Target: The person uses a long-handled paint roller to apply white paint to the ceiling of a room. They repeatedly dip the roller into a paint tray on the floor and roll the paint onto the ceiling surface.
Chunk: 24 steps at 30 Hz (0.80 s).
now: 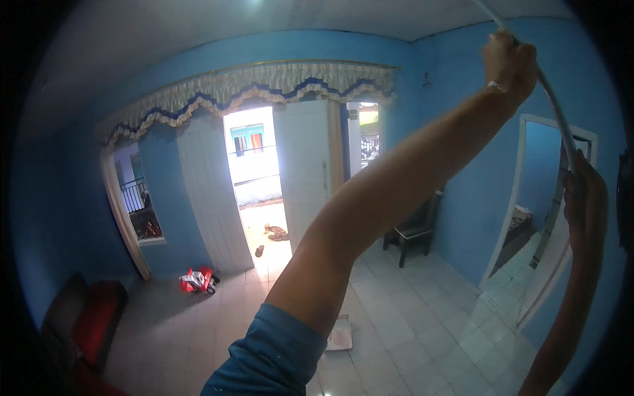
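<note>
My left hand [510, 63] is raised high at the upper right, fingers wrapped round a long pale pole [551, 99] that slants up out of view toward the ceiling [300, 16]. Lower down, at the right edge, my right hand [579, 185] grips the same pole, which runs past a white-framed doorway. The pole's upper end is out of view.
A red-and-black sofa [105, 310] stands lower left, a red-and-white toy vehicle [198, 280] near open double doors [300, 152]. A dark chair [413, 237] is by the blue wall. A pale flat item [340, 336] lies on the tiles. Another doorway [522, 138] opens right.
</note>
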{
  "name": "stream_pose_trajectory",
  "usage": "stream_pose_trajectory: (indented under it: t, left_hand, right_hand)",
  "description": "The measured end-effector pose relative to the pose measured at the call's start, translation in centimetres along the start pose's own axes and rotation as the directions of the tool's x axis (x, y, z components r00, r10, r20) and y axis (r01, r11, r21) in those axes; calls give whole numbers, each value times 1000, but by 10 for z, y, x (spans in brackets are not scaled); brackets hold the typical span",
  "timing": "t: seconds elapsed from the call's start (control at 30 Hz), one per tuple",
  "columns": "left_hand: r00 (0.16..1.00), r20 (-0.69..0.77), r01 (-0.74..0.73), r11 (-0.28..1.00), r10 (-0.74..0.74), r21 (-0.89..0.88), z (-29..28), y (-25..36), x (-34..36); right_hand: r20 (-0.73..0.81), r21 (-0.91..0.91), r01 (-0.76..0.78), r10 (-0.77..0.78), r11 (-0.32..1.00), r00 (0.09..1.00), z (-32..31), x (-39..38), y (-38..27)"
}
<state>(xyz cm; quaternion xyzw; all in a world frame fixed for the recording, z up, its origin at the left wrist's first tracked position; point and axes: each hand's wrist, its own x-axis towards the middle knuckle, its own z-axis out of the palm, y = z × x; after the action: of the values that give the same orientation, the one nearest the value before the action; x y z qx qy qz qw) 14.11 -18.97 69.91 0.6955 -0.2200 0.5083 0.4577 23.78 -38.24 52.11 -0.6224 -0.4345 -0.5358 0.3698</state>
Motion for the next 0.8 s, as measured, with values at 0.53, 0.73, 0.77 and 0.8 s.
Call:
stream_pose_trajectory:
  t: [0.53,0.73,0.77,0.8]
  left_hand:
    - [961,-257,64,983,-107,-173,19,38,27]
    - [947,-301,80,988,-116,-130,-41,41,37]
    - [954,-285,60,989,-96,-133,-44,40,37]
    - [959,-272,40,990,-76,-136,-48,40,36]
  right_hand:
    - [344,695,-506,382,511,858,-38,71,-67]
    - [433,836,-520,371,176,821,22,103,-97]
    - [439,829,-520,334,207,834,19,104,-96]
    - [448,821,-519,295,239,844,13,102,-95]
